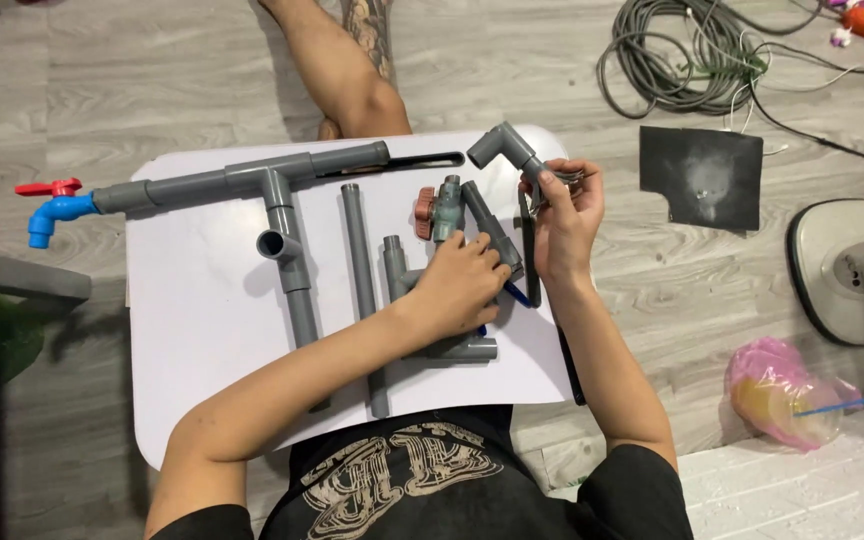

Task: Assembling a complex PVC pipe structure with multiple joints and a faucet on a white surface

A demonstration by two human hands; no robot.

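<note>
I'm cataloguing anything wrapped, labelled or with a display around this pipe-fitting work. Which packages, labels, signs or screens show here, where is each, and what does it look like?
Plastic bag: on the floor at lower right, crumpled, translucent pink, with something yellow inside.
Label: on the round white device at the right edge, a small grey patch with dark print.
Shirt print: on the person's black shirt, bottom centre, a cream graphic.
No signs or screens show.

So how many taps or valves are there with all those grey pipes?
2: a blue tap with a red handle at the far left end of the long pipe, and a valve just above the left hand.
</note>
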